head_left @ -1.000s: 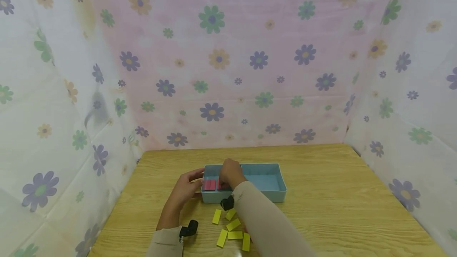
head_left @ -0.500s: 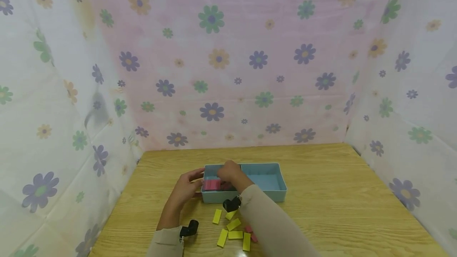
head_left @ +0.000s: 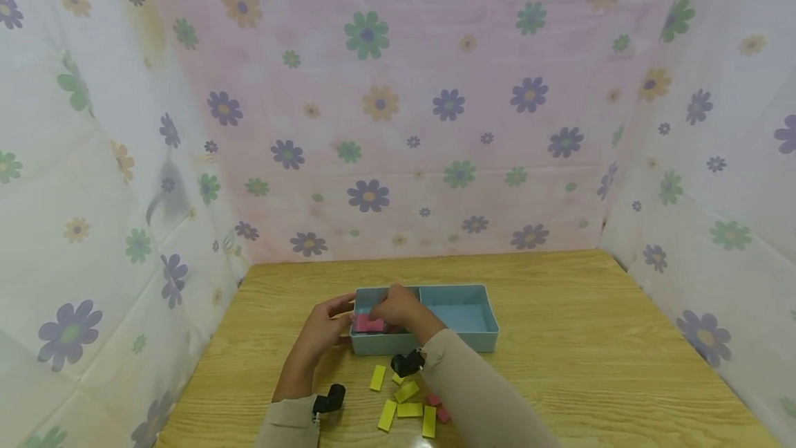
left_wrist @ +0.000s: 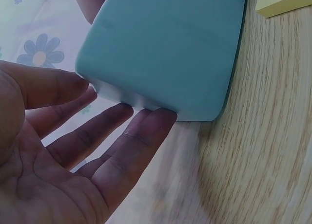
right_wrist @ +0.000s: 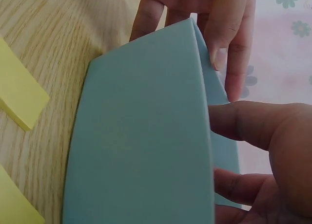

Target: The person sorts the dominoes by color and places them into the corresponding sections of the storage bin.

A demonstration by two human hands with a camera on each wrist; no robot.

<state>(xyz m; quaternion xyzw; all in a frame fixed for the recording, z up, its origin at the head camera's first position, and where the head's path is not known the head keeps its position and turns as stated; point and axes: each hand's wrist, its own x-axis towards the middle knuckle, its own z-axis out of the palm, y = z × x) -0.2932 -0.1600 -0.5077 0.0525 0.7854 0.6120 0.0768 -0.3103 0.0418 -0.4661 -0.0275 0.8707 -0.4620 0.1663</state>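
Observation:
A light blue box (head_left: 441,343) with a divider lies lengthwise across the wooden table. Pink blocks (head_left: 367,324) sit together at the left end of its left compartment. My left hand (head_left: 326,327) is at the box's left end; in the left wrist view its extended fingertips touch the end wall. My right hand (head_left: 398,306) reaches down into the left compartment, right beside the pink blocks. In the right wrist view its thumb and fingers pass behind the box wall, so the fingertips are hidden and I cannot tell if they hold a block.
Several yellow blocks (head_left: 387,415) are scattered on the table (head_left: 560,337) in front of the box. Loose pink blocks (head_left: 438,410) lie beside them, next to the right sleeve (head_left: 479,393). Flowered cloth (head_left: 404,123) stands behind and at both sides.
My right hand has shifted slightly left inside the compartment, and the gap between the pink blocks has closed. Its forearm has swung right, uncovering loose pink blocks. My left hand stays in place.

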